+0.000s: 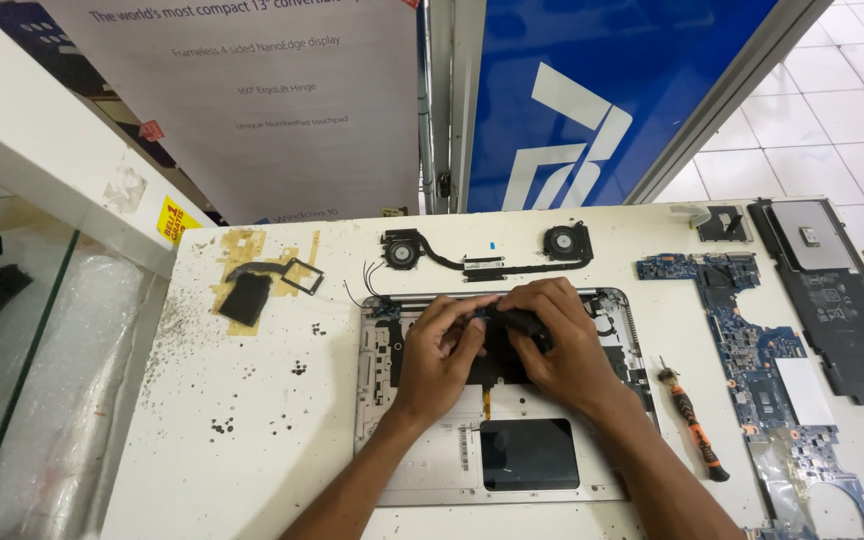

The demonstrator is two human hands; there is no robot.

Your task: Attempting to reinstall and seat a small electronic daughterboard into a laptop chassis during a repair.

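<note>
The laptop shell (497,400) lies gutted at the table's middle, its fans (487,255), circuit board (752,350) and battery (837,300) already out alongside, while the left hand (442,355) and right hand (557,345), fingers curled, press a black part inside.

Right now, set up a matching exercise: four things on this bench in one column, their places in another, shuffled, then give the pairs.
Things:
1. screwdriver
2. fan assembly
3. battery
4. trackpad

Places:
A. far right edge of the table
B. beyond the hands, behind the laptop shell
C. just right of the laptop shell
D. in the shell's near part, between the forearms

Pairs: 1-C, 2-B, 3-A, 4-D
</note>
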